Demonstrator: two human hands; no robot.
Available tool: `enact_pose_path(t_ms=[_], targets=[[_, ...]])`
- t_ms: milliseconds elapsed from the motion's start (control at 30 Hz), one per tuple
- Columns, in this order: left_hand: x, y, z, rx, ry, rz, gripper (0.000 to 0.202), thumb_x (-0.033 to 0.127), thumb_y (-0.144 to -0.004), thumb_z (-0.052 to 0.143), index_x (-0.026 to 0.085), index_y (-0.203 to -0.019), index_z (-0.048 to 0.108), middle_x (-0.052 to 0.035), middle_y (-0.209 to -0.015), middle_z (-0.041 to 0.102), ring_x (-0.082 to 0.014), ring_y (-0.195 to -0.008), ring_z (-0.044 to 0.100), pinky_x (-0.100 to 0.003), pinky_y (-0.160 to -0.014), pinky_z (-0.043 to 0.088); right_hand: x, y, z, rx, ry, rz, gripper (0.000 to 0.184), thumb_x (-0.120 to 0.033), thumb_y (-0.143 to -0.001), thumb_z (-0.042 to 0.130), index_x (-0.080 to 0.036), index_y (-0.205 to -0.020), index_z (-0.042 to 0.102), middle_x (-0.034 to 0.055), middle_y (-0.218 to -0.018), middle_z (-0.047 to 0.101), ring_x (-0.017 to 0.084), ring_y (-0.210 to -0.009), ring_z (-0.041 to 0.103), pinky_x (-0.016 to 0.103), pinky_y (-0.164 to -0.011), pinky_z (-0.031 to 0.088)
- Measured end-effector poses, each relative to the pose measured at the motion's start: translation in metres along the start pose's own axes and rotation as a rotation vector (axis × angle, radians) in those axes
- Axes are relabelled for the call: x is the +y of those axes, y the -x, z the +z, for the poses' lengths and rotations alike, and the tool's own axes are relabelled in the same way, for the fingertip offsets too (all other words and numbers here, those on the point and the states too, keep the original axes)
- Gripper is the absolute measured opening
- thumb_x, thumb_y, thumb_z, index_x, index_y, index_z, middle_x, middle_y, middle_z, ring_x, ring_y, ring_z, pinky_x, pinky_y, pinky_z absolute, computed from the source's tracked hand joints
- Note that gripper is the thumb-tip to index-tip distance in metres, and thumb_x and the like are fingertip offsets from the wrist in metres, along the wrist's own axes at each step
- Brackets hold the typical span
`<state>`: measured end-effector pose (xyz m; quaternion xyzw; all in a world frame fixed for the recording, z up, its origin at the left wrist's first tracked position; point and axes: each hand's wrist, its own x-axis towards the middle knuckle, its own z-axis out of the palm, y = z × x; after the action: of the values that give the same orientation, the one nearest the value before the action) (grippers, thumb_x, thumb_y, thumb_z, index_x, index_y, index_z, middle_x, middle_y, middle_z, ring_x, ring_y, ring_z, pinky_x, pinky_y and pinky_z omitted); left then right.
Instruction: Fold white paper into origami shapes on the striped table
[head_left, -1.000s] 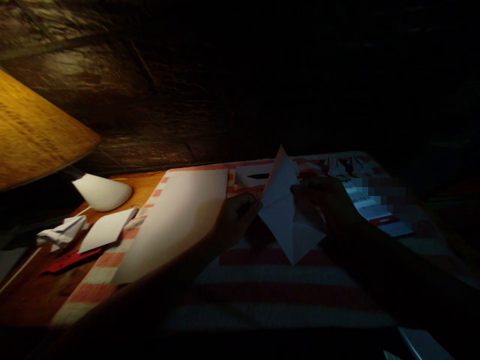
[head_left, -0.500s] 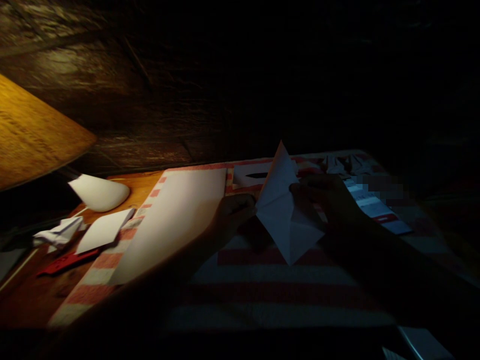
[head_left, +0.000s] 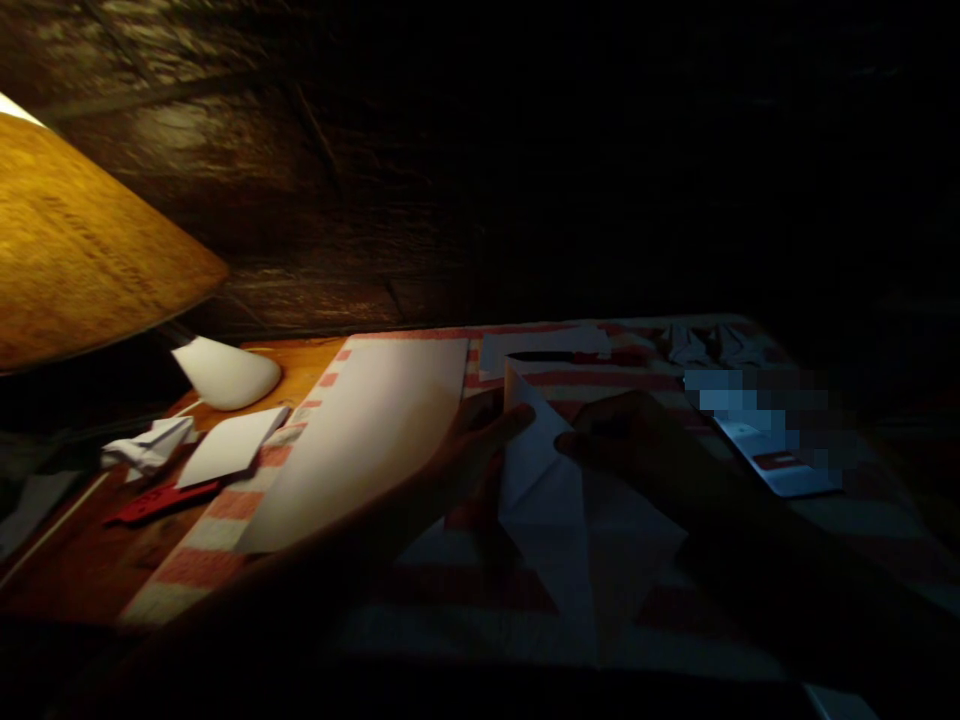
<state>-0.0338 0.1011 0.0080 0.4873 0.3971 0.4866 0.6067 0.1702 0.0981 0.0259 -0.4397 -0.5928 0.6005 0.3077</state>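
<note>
White paper [head_left: 547,500], already creased into diagonal panels, lies on the red-and-white striped cloth [head_left: 195,572] in front of the person, its far corner lifted into a small upright flap while the rest lies flat and runs toward the near edge of the view. The left hand [head_left: 480,440] meets that flap from the left, thumb and fingers drawn together on its edge in what looks like a pinch. The right hand [head_left: 637,440] comes in from the right with its fingertips touching the paper just below the flap — the light is too dim to tell whether they press down or grip. By my reading a fold is half made: the flap is raised but not yet laid and flattened. Finishing it would call for one hand to pin the flat part so it cannot slide on the cloth, and the other to bring the flap's edge onto an existing crease before any pressure goes on. So the paper sits between the two hands, touched by both. Just left of them a larger plain sheet [head_left: 367,430] lies on the cloth, and further left — under the lampshade [head_left: 82,260] — lie a small card [head_left: 232,445] and a crumpled scrap [head_left: 146,445].
</note>
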Motion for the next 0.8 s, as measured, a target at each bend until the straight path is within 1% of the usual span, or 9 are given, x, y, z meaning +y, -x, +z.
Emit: enact_pose_path(t_ms=[133,200,267,367,500,567,667,800], targets=[[0.004,0.0,0.005,0.108,-0.057,-0.019,0.037,0.045,-0.066,0.087,0.013,-0.073,0.069,-0.0011,-0.065,0.062,-0.0113,-0.057,0.053,-0.023,-0.052,0.039,0.005,0.002,0.008,-0.031,-0.001,-0.039,0.026,-0.034,-0.08,0.077,-0.017,-0.063,0.066,-0.0015,-0.064,0.059,0.01,-0.057,0.05,0.024,-0.054,0.035],[0.003,-0.001,0.003,0.166,-0.081,-0.011,0.034,0.043,-0.068,0.086,0.013,-0.071,0.069,0.0002,-0.062,0.06,-0.01,-0.056,0.052,-0.022,-0.051,0.038,0.005,0.003,0.008,-0.032,0.003,-0.046,0.023,-0.031,-0.08,0.076,-0.017,-0.063,0.068,-0.0014,-0.065,0.061,0.011,-0.059,0.051,0.024,-0.055,0.037],[0.003,-0.003,0.0,0.192,-0.049,-0.007,0.031,0.041,-0.069,0.085,0.014,-0.072,0.07,0.0012,-0.061,0.059,-0.009,-0.055,0.051,-0.021,-0.05,0.037,0.004,0.003,0.008,-0.033,0.014,-0.047,0.022,-0.03,-0.079,0.076,-0.017,-0.063,0.069,-0.0016,-0.064,0.061,0.01,-0.058,0.051,0.023,-0.054,0.035],[0.003,-0.004,-0.005,0.186,0.006,-0.008,0.029,0.039,-0.07,0.084,0.013,-0.075,0.073,0.0001,-0.062,0.061,-0.0092,-0.056,0.054,-0.02,-0.051,0.04,0.003,0.002,0.005,-0.035,-0.001,-0.027,0.024,-0.031,-0.079,0.076,-0.017,-0.062,0.067,-0.0022,-0.061,0.059,0.01,-0.056,0.049,0.023,-0.052,0.033],[0.005,-0.005,-0.007,0.172,0.02,0.015,0.027,0.038,-0.072,0.083,0.013,-0.074,0.075,-0.0007,-0.062,0.062,-0.0091,-0.055,0.054,-0.02,-0.05,0.041,0.004,-0.002,0.001,-0.042,-0.043,0.006,0.025,-0.035,-0.077,0.079,-0.017,-0.064,0.068,-0.0004,-0.064,0.063,0.011,-0.058,0.054,0.024,-0.054,0.036],[0.007,-0.004,-0.006,0.161,0.036,0.022,0.027,0.04,-0.074,0.081,0.014,-0.074,0.075,-0.002,-0.064,0.064,-0.0101,-0.057,0.056,-0.02,-0.051,0.044,0.005,-0.003,-0.001,-0.045,-0.045,0.019,0.026,-0.037,-0.076,0.081,-0.016,-0.065,0.069,0.0003,-0.065,0.064,0.012,-0.058,0.055,0.024,-0.054,0.036],[0.009,-0.004,-0.006,0.15,0.051,0.031,0.029,0.043,-0.075,0.079,0.014,-0.074,0.076,-0.0039,-0.067,0.068,-0.0111,-0.058,0.058,-0.021,-0.052,0.046,0.006,-0.005,-0.003,-0.047,-0.01,0.022,0.027,-0.037,-0.077,0.08,-0.016,-0.065,0.069,-0.0006,-0.064,0.062,0.011,-0.057,0.052,0.023,-0.052,0.033],[0.009,-0.005,-0.007,0.139,0.038,0.029,0.03,0.045,-0.076,0.079,0.015,-0.076,0.077,-0.0057,-0.071,0.071,-0.012,-0.058,0.06,-0.023,-0.054,0.048,0.007,-0.006,-0.004,-0.046,-0.006,0.01,0.028,-0.037,-0.077,0.08,-0.017,-0.064,0.067,-0.0014,-0.062,0.06,0.01,-0.055,0.05,0.023,-0.052,0.033]])
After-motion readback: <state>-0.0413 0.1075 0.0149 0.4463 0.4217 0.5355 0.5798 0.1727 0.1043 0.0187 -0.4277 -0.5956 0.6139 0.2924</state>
